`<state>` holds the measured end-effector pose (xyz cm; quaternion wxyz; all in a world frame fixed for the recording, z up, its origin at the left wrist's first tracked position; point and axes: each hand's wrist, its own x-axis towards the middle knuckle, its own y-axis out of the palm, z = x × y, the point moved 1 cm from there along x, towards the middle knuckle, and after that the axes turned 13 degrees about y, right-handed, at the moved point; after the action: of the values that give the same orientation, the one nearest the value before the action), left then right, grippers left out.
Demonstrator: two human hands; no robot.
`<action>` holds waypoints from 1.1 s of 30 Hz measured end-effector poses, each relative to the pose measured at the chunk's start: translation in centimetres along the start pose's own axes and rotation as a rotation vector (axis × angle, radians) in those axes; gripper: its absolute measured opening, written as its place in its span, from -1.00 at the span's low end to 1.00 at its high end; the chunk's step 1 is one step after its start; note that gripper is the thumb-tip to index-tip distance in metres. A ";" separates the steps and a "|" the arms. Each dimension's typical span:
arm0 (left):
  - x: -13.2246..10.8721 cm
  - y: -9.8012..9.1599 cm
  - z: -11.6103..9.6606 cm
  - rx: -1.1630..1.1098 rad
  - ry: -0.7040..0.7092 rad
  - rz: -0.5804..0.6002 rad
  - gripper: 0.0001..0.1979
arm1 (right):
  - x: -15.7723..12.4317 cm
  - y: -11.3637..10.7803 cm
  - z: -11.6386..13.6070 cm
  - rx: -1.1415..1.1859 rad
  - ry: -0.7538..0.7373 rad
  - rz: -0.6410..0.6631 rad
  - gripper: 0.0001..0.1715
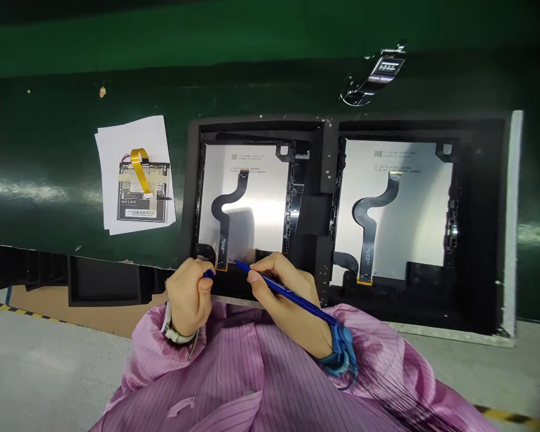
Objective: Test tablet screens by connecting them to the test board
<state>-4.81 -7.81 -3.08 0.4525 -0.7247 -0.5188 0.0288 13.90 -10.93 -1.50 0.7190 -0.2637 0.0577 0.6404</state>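
Note:
My right hand (284, 293) grips a thin blue tool (292, 297), its tip resting at the bottom of the left display panel (261, 198), near the orange connector end of the panel's black flex cable (225, 222). My left hand (188, 298) is curled around a small blue item (208, 273) right beside that connector; what the item is I cannot tell. A second, matching display panel (409, 210) with its own black flex cable (371, 225) lies in the right bay of the black foam tray (321, 174). Both hands come out of pink striped sleeves.
A small circuit board with a yellow ribbon (143, 191) lies on white paper (117, 138) to the left, on the green conveyor belt (40, 150). A metal bracket part (378, 75) sits behind the tray. Black foam blocks (103, 279) line the near edge.

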 end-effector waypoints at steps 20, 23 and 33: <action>1.3 0.5 -0.2 0.254 0.206 0.192 -0.70 | 1.3 -2.3 -2.5 -0.599 -0.216 -0.472 -0.77; 1.7 0.4 -0.1 0.275 0.214 0.233 -0.67 | 1.5 -2.0 -1.7 -0.511 -0.200 -0.381 -0.77; 2.6 -1.1 -0.1 -0.001 0.051 0.279 -0.70 | 1.7 -3.8 -0.6 0.187 0.073 -0.154 -0.76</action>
<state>-4.39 -5.81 -1.17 0.4566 -0.7906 -0.4014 0.0730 17.92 -9.87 -1.58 0.7850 -0.2222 0.1229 0.5651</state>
